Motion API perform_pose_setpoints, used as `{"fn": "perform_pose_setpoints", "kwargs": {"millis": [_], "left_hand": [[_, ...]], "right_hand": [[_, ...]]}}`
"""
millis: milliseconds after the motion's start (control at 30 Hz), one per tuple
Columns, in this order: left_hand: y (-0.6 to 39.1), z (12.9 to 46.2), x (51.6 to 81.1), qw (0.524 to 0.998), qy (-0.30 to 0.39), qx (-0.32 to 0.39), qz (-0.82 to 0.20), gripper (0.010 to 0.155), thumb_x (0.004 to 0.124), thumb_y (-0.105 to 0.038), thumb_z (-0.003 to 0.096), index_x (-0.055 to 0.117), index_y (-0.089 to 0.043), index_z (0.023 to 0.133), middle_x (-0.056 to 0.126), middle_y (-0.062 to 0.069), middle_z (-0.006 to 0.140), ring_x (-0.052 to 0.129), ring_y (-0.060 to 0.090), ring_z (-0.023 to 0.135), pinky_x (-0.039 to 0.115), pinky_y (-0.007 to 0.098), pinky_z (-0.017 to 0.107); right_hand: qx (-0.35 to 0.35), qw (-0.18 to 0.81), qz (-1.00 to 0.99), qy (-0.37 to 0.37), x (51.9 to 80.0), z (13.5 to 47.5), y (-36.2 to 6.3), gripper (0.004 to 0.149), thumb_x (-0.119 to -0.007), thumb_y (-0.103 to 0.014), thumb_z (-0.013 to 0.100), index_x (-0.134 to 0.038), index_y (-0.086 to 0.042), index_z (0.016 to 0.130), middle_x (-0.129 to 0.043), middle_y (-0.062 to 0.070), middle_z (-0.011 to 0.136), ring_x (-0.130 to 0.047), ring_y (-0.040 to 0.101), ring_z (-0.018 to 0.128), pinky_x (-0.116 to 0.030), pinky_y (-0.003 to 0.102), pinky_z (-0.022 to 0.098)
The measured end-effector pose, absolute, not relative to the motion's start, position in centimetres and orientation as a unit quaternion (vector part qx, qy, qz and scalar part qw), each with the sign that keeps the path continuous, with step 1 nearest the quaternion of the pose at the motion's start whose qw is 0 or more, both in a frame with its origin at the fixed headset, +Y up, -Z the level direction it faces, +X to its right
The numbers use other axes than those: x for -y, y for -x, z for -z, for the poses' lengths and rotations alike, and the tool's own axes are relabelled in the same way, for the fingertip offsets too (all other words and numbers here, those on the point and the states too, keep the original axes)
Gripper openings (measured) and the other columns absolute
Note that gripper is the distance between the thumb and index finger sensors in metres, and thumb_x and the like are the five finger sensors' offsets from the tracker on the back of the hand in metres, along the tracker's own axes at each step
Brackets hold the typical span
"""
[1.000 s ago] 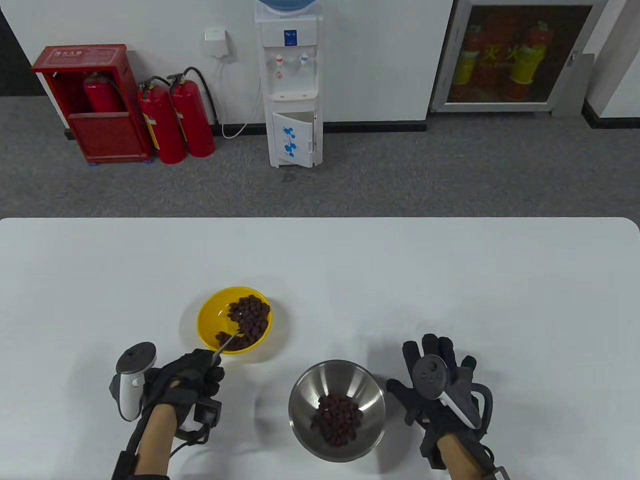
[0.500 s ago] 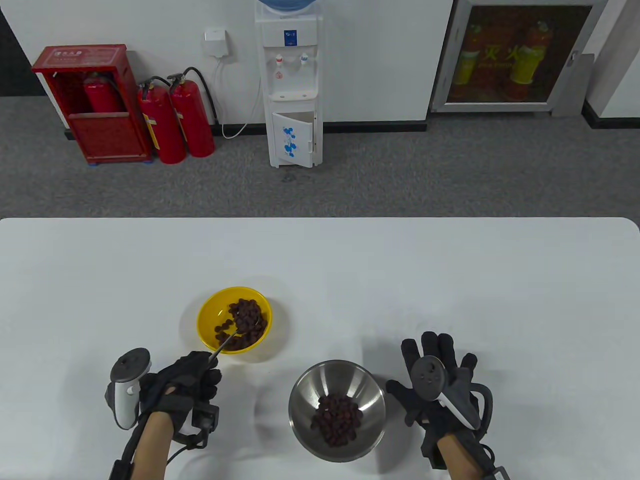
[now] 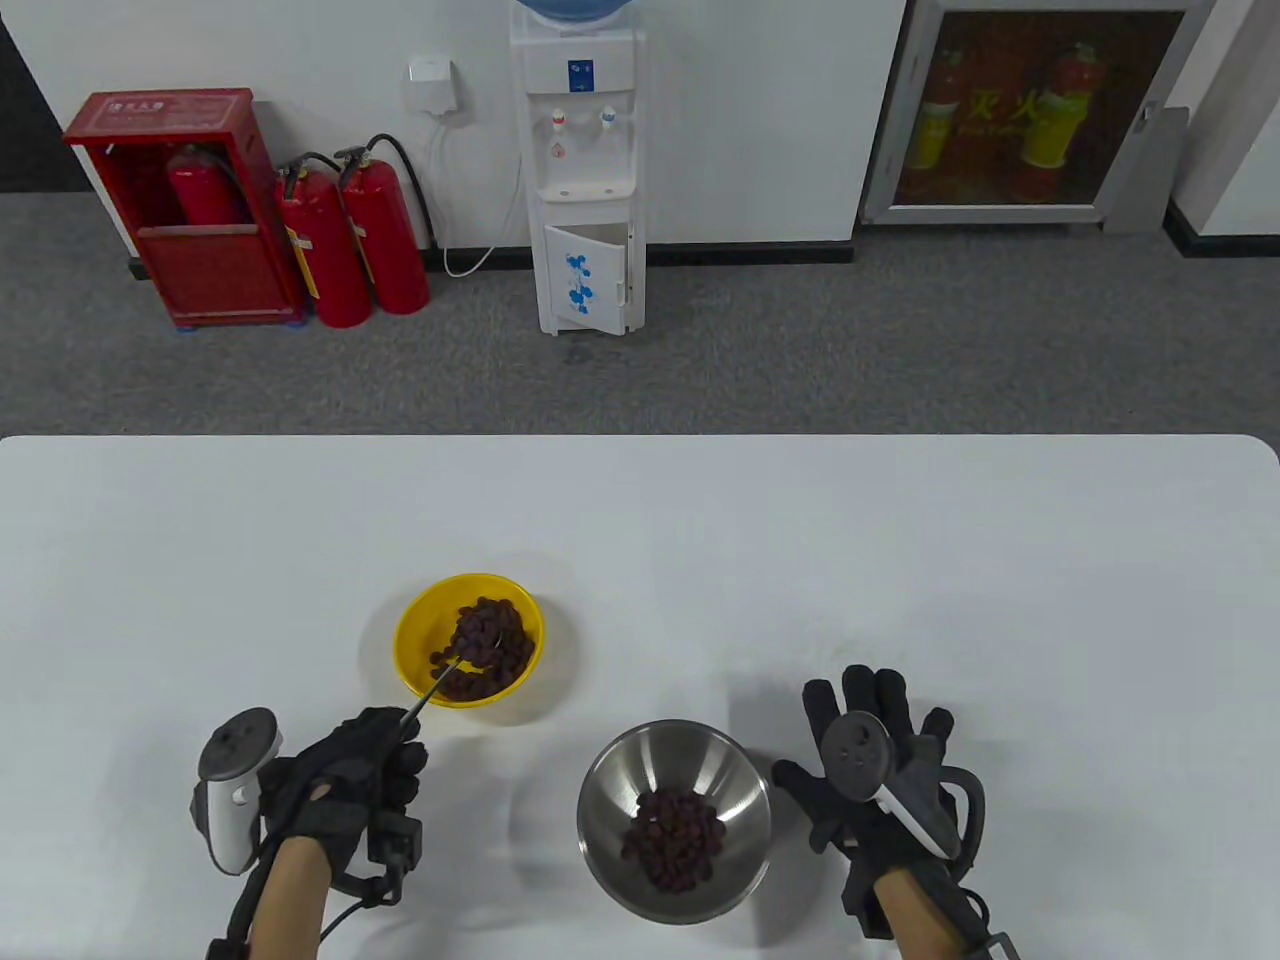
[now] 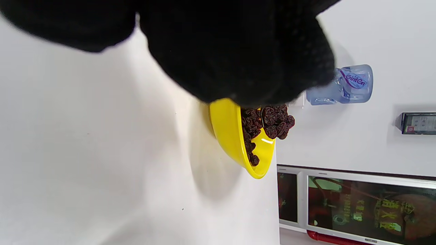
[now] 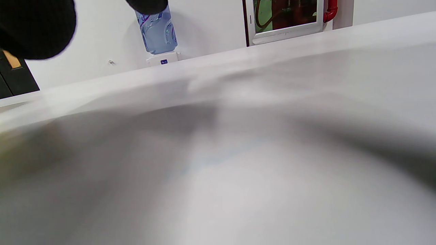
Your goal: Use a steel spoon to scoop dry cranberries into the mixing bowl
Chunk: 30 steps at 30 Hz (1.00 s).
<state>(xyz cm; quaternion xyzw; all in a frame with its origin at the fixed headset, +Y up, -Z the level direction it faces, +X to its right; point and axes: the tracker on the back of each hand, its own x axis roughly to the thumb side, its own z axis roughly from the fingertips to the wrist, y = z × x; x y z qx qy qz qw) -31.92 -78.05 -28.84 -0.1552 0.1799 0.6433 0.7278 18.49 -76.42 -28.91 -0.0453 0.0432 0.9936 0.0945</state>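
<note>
A yellow bowl [image 3: 415, 640] holds dry cranberries [image 3: 505, 650] at the table's middle left. My left hand [image 3: 365, 765] grips the handle of a steel spoon [image 3: 440, 675]; its bowl, loaded with cranberries, is just above the pile. In the left wrist view the loaded spoon [image 4: 276, 122] sits above the yellow bowl [image 4: 228, 132]. A steel mixing bowl [image 3: 610, 775] with cranberries [image 3: 675, 840] stands near the front edge. My right hand [image 3: 865, 760] rests flat on the table right of it, fingers spread, holding nothing.
The white table [image 3: 900, 560] spreads wide behind and to both sides of the bowls. The right wrist view is a blur of table surface [image 5: 238, 163]. A water dispenser [image 3: 580, 170] and fire extinguishers [image 3: 350, 240] stand far back on the floor.
My left hand has drawn back toward the lower left, pulling the spoon through the cranberries and lifting a load. The right hand has not moved.
</note>
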Motion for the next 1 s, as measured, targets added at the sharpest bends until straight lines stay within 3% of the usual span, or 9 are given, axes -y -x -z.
{"fn": "perform_pose_setpoints", "kwargs": {"millis": [367, 1000], "left_hand": [[31.4, 29.0, 77.9, 0.73, 0.17, -0.15, -0.644, 0.047, 0.068, -0.041, 0.0497, 0.079, -0.012, 0.085, 0.106, -0.008, 0.043, 0.103, 0.012, 0.012, 0.09, 0.037, 0.018], [23.9, 28.3, 75.0, 0.757, 0.268, 0.037, -0.595, 0.047, 0.069, -0.041, 0.0505, 0.08, -0.012, 0.085, 0.107, -0.007, 0.044, 0.103, 0.013, 0.013, 0.09, 0.038, 0.019]], "right_hand": [[-0.046, 0.095, -0.993, 0.048, 76.4, 28.9, -18.5, 0.086, -0.07, -0.075, 0.037, -0.032, -0.043, 0.107, -0.006, -0.007, 0.113, -0.004, 0.024, 0.109, -0.008, 0.069, 0.07], [-0.05, 0.104, -0.992, 0.048, 76.4, 28.9, -18.6, 0.085, -0.07, -0.074, 0.037, -0.033, -0.042, 0.107, -0.007, -0.006, 0.113, -0.005, 0.025, 0.109, -0.009, 0.07, 0.07]]}}
